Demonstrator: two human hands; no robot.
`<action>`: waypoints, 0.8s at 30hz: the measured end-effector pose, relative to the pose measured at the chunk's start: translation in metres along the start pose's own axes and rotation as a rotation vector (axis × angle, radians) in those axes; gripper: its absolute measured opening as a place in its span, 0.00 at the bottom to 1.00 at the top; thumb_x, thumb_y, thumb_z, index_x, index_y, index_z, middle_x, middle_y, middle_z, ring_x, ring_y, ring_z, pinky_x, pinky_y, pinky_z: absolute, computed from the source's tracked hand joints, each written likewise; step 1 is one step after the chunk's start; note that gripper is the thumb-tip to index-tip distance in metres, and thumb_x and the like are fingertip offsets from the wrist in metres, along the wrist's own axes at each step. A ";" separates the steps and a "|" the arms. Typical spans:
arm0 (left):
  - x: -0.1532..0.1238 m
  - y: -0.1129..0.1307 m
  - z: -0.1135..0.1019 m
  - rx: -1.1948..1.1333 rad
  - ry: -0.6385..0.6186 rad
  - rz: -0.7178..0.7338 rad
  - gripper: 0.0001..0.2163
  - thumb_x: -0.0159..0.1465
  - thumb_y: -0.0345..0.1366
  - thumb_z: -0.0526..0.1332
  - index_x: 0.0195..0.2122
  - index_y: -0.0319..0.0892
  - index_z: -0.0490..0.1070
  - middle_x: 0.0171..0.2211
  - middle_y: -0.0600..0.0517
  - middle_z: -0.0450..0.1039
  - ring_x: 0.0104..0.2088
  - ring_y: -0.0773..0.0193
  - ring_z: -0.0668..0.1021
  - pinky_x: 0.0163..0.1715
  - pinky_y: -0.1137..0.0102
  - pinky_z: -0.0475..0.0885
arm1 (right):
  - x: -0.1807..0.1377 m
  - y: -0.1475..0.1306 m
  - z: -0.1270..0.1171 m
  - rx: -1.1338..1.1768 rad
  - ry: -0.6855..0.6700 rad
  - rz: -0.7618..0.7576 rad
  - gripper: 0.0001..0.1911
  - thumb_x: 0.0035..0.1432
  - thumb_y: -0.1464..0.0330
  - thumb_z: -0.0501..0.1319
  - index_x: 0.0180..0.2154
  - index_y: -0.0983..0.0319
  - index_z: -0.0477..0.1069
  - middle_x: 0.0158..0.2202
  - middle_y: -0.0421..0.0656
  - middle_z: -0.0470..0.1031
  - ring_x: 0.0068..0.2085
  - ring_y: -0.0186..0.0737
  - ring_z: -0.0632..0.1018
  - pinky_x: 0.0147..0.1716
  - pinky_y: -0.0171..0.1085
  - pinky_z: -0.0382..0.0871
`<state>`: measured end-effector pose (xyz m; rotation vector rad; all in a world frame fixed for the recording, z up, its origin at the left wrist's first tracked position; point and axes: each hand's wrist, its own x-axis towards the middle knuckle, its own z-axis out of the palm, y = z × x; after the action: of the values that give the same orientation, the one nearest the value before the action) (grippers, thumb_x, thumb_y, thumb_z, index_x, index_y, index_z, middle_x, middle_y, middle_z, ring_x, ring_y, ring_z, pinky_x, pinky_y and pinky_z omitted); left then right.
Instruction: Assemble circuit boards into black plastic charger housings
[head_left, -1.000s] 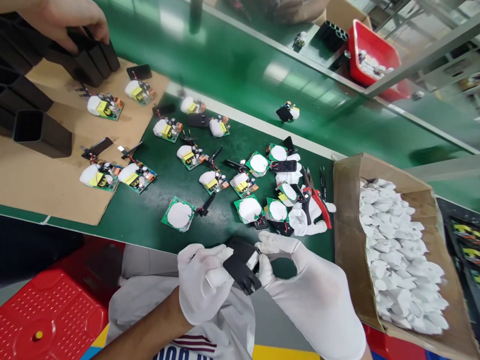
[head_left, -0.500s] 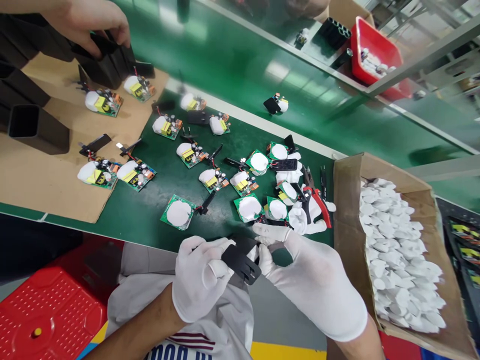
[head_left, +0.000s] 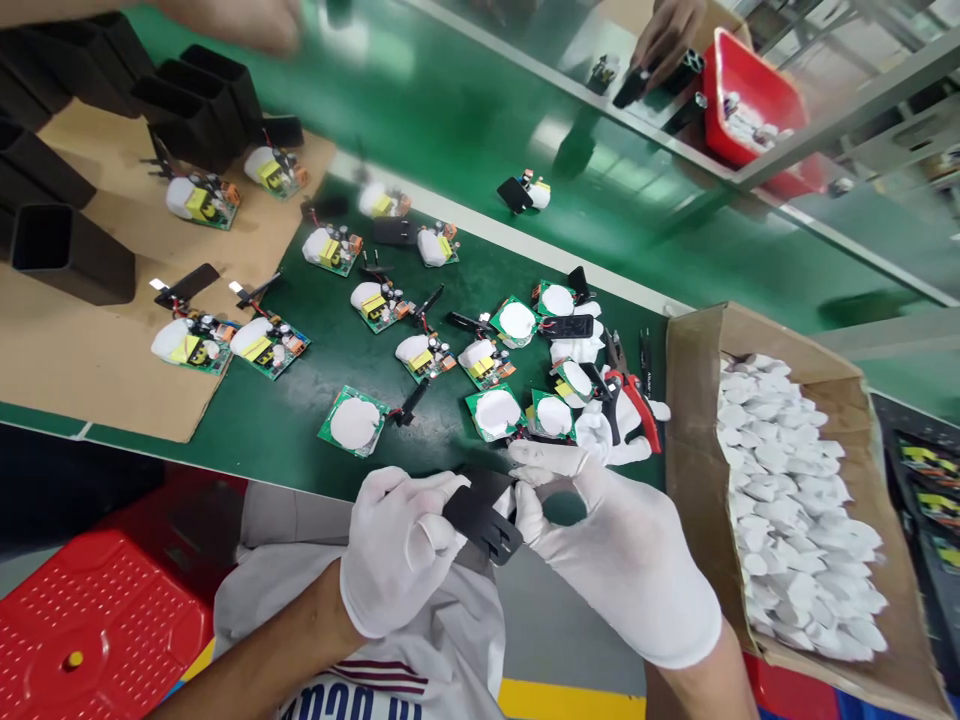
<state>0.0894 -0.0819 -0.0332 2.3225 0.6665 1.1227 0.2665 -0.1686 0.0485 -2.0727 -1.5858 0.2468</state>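
Above my lap, at the bench's near edge, my gloved left hand (head_left: 401, 550) grips a black plastic adapter plug cover (head_left: 484, 522), its prong side facing down and right. My gloved right hand (head_left: 615, 545) closes thumb and fingers on the far side of the same black part, where a small white patch shows. What lies between those fingertips is partly hidden. Just beyond my hands sits a green circuit board (head_left: 352, 422) with a white pad and a wired black cover. Several more such boards (head_left: 495, 412) lie to the right.
At right stands a carton (head_left: 697, 450) full of white pieces. Red-handled pliers (head_left: 636, 405) lie beside it. Black casings (head_left: 82, 255) stand on cardboard at left. Beyond runs a green conveyor (head_left: 442, 130). Co-workers' hands (head_left: 667, 40) show at the top. A red stool (head_left: 105, 620) is lower left.
My hands keep nearly the same hold. The board on the conveyor has shifted left. A co-worker's hand at upper left has lifted off the casings; another at upper right now holds a black piece.
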 end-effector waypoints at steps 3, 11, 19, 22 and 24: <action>-0.004 0.000 0.001 -0.023 0.041 -0.022 0.12 0.65 0.21 0.59 0.32 0.47 0.63 0.35 0.55 0.86 0.35 0.68 0.85 0.41 0.65 0.72 | -0.006 0.002 0.000 0.112 0.026 0.106 0.17 0.66 0.74 0.65 0.55 0.56 0.76 0.35 0.36 0.87 0.33 0.34 0.87 0.41 0.31 0.85; -0.006 0.001 0.002 -0.018 0.026 -0.053 0.11 0.65 0.21 0.59 0.36 0.47 0.68 0.35 0.56 0.86 0.35 0.67 0.84 0.41 0.64 0.71 | -0.022 0.002 0.002 0.128 0.045 0.170 0.10 0.65 0.71 0.69 0.47 0.55 0.79 0.42 0.37 0.88 0.40 0.35 0.89 0.46 0.31 0.84; -0.007 0.001 0.002 -0.030 0.023 -0.014 0.09 0.67 0.23 0.59 0.36 0.47 0.68 0.37 0.56 0.87 0.36 0.67 0.86 0.42 0.64 0.71 | -0.013 -0.009 0.006 -0.029 0.083 0.145 0.11 0.62 0.73 0.63 0.44 0.56 0.79 0.33 0.35 0.85 0.30 0.34 0.85 0.36 0.31 0.82; -0.005 0.002 0.003 -0.033 0.016 -0.014 0.09 0.68 0.23 0.61 0.39 0.47 0.70 0.37 0.56 0.87 0.37 0.66 0.86 0.42 0.64 0.72 | -0.008 -0.011 0.006 -0.040 0.073 0.122 0.10 0.61 0.74 0.62 0.42 0.57 0.79 0.30 0.34 0.83 0.27 0.32 0.83 0.33 0.30 0.81; -0.003 0.000 0.003 -0.025 -0.003 -0.010 0.09 0.68 0.23 0.61 0.39 0.47 0.70 0.37 0.56 0.87 0.36 0.67 0.85 0.41 0.65 0.72 | -0.004 -0.011 0.007 -0.025 0.074 0.118 0.09 0.61 0.74 0.63 0.40 0.57 0.79 0.28 0.33 0.82 0.24 0.31 0.82 0.30 0.28 0.79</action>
<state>0.0900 -0.0845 -0.0358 2.2970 0.6584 1.1173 0.2530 -0.1683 0.0474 -2.1716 -1.4325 0.1906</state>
